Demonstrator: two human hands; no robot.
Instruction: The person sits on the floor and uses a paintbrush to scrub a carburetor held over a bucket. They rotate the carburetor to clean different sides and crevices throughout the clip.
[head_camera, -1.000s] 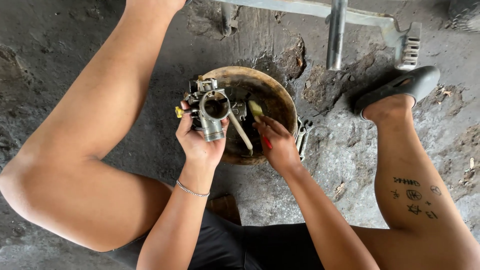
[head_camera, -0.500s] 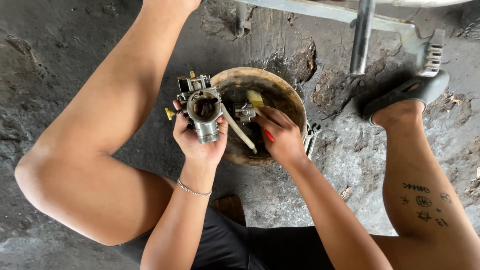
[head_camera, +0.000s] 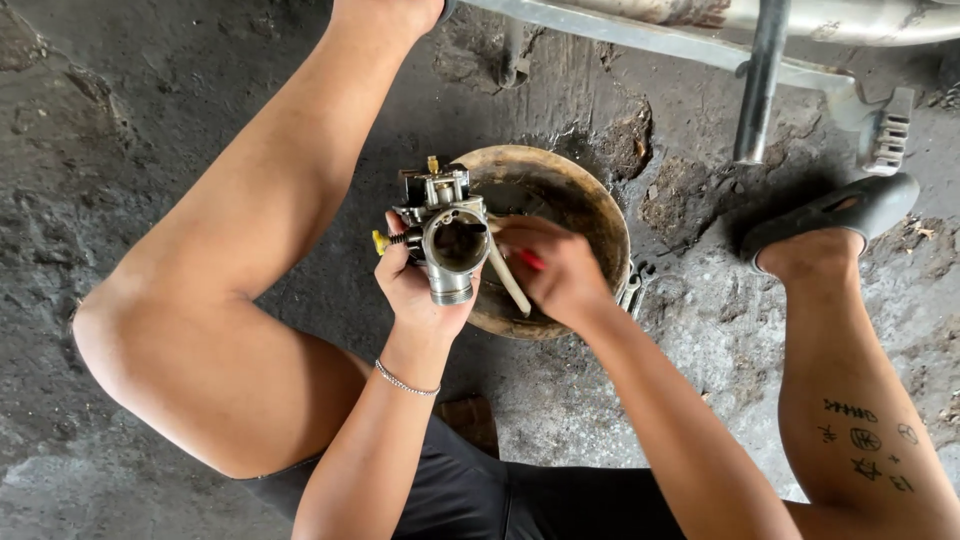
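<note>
My left hand (head_camera: 415, 290) grips a metal carburetor (head_camera: 448, 232) from below, its round bore facing up at me. A pale hose hangs from its right side. My right hand (head_camera: 555, 270) is closed around a small red-handled tool (head_camera: 530, 260) and rests against the carburetor's right side, the tool's tip hidden by my fingers. Both hands are held over the left part of a round, dirty brown bowl (head_camera: 590, 210) on the ground.
I squat on stained concrete, with my left knee (head_camera: 200, 330) and my right leg (head_camera: 850, 380) on either side. A dark sandal (head_camera: 835, 215) covers my right foot. A metal stand leg (head_camera: 758, 80) and footpeg (head_camera: 885, 130) lie beyond the bowl. Wrenches (head_camera: 635, 285) lie by the bowl's right rim.
My right hand has moved left from inside the bowl up against the carburetor. The yellowish brush end seen earlier in the bowl is no longer visible.
</note>
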